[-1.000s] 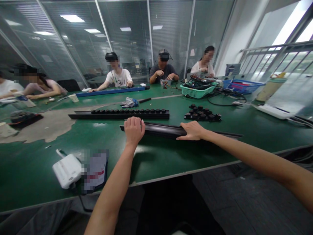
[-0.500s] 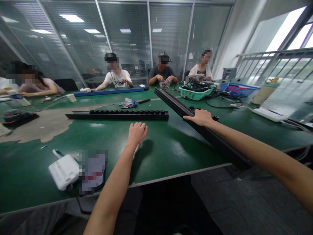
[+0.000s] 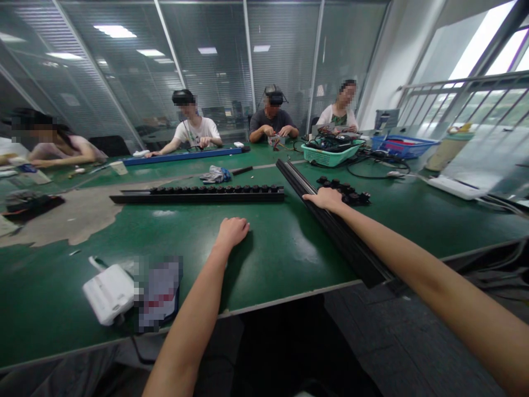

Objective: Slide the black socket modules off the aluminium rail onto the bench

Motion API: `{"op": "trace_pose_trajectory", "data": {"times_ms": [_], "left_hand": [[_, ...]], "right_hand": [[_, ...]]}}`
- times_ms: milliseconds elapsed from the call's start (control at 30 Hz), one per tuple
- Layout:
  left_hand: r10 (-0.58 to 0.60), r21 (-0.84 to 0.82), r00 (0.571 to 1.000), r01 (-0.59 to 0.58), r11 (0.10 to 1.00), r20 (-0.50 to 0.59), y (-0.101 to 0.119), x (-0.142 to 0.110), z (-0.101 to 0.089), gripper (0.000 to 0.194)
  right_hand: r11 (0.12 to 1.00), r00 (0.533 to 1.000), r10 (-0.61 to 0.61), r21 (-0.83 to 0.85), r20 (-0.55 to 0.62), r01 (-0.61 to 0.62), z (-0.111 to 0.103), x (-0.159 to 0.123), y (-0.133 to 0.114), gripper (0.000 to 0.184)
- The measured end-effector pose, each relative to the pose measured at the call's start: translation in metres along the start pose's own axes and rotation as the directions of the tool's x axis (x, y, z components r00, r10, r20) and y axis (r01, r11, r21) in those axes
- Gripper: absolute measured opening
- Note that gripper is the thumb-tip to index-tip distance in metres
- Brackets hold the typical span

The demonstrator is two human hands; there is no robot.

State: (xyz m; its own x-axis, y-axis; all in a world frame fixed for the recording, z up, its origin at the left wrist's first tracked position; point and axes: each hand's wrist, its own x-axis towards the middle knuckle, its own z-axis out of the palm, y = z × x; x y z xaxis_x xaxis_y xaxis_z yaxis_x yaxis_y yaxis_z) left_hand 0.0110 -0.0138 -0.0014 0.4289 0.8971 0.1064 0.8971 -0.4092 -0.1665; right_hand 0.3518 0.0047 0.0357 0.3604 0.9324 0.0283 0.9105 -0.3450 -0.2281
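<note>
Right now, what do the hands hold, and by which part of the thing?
The right hand holds a black metal rail by its middle, from above; the left hand holds nothing and rests on the green table.

1. Green surface [image 3: 281, 264], worn pale at left.
2. Black rail with row of black knobs [image 3: 198, 194], far-centre.
3. Loose black knobs [image 3: 343, 190] in a cluster, right.
4. Green basket [image 3: 330, 155] full of cables, far right.
5. Blue basket [image 3: 403, 146] beside it.
6. White device [image 3: 108, 293], near left, beside pixelated pouch [image 3: 159, 295].
7. Seated co-worker in white T-shirt [image 3: 196, 132] at blue rail [image 3: 182, 156], far side.
8. Seated co-worker in dark shirt [image 3: 273, 121], far side.
</note>
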Motion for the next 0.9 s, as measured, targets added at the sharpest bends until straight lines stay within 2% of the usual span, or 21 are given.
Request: {"op": "trace_pose_trajectory", "data": {"times_ms": [500,900], "left_hand": [[-0.010,-0.024,0.999,0.010,1.000,0.031,-0.001,0.002,0.005,0.045],[-0.065,-0.005,0.996,0.065,0.998,0.062,-0.002,0.002,0.004,0.051]], "right_hand": [[1.000,0.999,-0.004,0.001,0.036,0.004,0.026,0.001,-0.016,0.084],[0.995,0.998,0.045,-0.087,0.037,-0.042,0.031,0.011,-0.002,0.082]]}}
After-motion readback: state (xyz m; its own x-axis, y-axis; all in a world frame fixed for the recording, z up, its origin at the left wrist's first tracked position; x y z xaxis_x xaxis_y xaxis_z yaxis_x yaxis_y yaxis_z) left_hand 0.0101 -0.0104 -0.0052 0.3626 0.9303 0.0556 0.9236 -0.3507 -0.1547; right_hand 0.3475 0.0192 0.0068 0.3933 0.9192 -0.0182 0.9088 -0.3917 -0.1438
